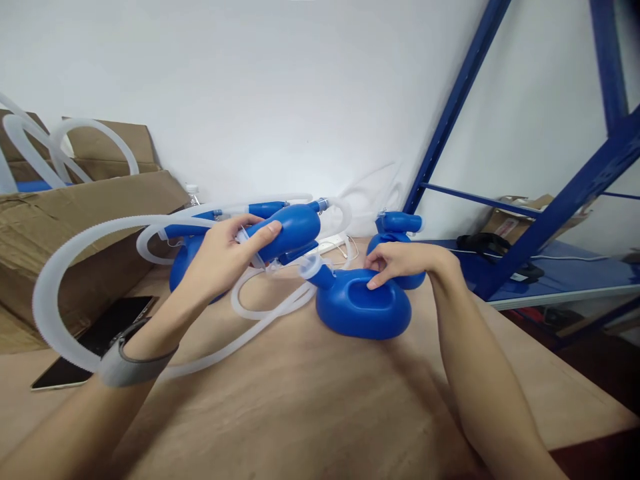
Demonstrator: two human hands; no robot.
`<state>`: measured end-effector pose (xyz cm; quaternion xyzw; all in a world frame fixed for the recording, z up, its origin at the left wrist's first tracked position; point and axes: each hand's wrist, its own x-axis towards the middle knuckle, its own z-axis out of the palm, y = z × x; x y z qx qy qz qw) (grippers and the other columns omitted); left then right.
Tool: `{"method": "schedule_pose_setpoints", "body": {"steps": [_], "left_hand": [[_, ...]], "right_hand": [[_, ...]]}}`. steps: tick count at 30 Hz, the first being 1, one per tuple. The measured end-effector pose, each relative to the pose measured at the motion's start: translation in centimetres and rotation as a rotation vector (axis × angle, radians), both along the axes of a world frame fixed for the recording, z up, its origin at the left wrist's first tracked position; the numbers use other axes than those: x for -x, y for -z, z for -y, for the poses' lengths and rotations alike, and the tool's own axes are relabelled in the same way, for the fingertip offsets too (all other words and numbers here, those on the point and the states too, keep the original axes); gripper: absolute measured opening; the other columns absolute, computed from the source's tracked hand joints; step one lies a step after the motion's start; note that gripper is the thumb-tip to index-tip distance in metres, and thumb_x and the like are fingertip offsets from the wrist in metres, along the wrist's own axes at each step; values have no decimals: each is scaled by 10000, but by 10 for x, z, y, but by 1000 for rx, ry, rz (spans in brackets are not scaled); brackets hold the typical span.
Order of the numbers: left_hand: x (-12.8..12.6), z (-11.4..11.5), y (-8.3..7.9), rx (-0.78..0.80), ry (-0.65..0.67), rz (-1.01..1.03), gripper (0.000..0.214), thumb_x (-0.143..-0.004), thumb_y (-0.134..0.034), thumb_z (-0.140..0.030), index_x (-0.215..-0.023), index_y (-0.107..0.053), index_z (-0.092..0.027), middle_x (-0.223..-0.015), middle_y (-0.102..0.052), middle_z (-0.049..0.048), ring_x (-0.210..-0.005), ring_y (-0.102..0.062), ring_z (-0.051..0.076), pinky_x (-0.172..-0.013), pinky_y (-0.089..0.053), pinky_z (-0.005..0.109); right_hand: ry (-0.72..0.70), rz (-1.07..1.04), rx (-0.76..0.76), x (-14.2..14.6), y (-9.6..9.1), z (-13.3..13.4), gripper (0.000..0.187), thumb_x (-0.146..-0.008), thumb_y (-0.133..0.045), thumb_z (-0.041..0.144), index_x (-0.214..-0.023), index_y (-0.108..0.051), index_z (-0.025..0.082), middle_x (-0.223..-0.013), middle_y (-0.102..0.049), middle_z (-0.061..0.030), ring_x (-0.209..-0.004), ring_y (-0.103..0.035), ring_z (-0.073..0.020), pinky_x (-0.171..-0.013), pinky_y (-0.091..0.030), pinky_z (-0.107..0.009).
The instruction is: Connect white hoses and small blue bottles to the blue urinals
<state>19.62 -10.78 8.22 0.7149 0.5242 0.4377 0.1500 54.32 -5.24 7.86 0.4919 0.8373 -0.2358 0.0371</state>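
My left hand (227,250) is closed around a blue plastic urinal head (294,230), thumb on top, raised above the tabletop. A small clear fitting at its far end joins a translucent hose (343,212). My right hand (395,261) grips the handle of a blue urinal bottle (363,317), with the thumb at the oval handle opening. That bottle has a whitish collar (311,265) on its neck, tilted toward the left, just below and right of the urinal head. The two pieces look apart. Parts of my right fingers are hidden behind the handle.
Another blue bottle (400,223) stands behind my right hand. More blue bottles and a looping hose (60,247) lie at left, beside a cardboard box (95,200) and a black tablet-like slab (95,340). A white power strip (331,244) lies behind. Blue shelving (450,113) rises at right.
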Motion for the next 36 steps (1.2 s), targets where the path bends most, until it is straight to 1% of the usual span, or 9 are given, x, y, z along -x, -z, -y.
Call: {"method": "schedule_pose_setpoints", "body": {"steps": [3,6,9,15,18,25,29,32,36], "left_hand": [[-12,11,0,-18,25,-30,614,-866,-608,-753,-1151,-742,-226,-1161,-777,68,-1086,-681,350,-922,-534,423],[-26,20,8,-1,149,-123,591,-920,-563,-710,-1237,-707,-232,-1236,-757,72,-1123,-686,339,-964,-528,435],[-36,27,15,7,155,-263,574,-969,-524,-648,-1332,-666,-227,-1225,-764,94,-1130,-700,349,-974,-522,455],[-30,39,7,289,211,-218,699,-932,-500,-741,-1476,-592,-311,-1149,-800,57,-966,-760,327,-802,-582,410],[-32,41,9,257,220,-191,664,-932,-511,-720,-1446,-625,-317,-1219,-787,48,-1067,-745,330,-890,-582,420],[-68,33,34,193,190,-95,543,-983,-524,-583,-1403,-641,-259,-1347,-736,69,-1230,-689,326,-1066,-522,437],[-87,22,38,230,266,3,483,-969,-560,-563,-1342,-659,-272,-1319,-746,48,-1208,-692,307,-1056,-521,412],[-98,14,41,251,294,60,466,-960,-568,-574,-1320,-666,-294,-1303,-754,35,-1206,-688,311,-1042,-517,426],[-111,5,47,242,277,84,462,-962,-567,-560,-1307,-663,-268,-1288,-761,61,-1185,-697,317,-1046,-503,439]], "right_hand": [[-27,11,-11,25,4,2,609,-743,-748,758,-917,-731,174,-847,-668,-36,-787,-595,-208,-685,-412,-310],[-83,-41,-19,46,8,3,579,-770,-728,752,-889,-693,186,-832,-627,-15,-758,-547,-182,-660,-377,-303],[-91,-60,26,54,9,4,570,-756,-744,745,-826,-649,187,-772,-568,4,-707,-492,-160,-631,-347,-305],[-61,4,125,43,4,8,582,-808,-674,763,-759,-614,187,-705,-495,18,-678,-454,-153,-628,-324,-318],[-84,17,98,42,4,8,590,-803,-678,764,-720,-571,190,-677,-468,28,-660,-432,-144,-620,-314,-316],[-119,29,140,45,2,14,593,-778,-707,743,-645,-508,200,-613,-444,39,-610,-411,-131,-587,-307,-309],[-122,69,132,28,-8,22,632,-729,-783,715,-612,-421,210,-591,-400,53,-588,-360,-115,-564,-272,-310],[-52,57,164,16,-15,28,602,-720,-794,715,-612,-508,196,-599,-494,31,-597,-435,-133,-566,-322,-312],[-3,5,232,6,-20,31,547,-662,-842,700,-780,-738,177,-773,-723,-34,-752,-643,-222,-667,-472,-326]]}}
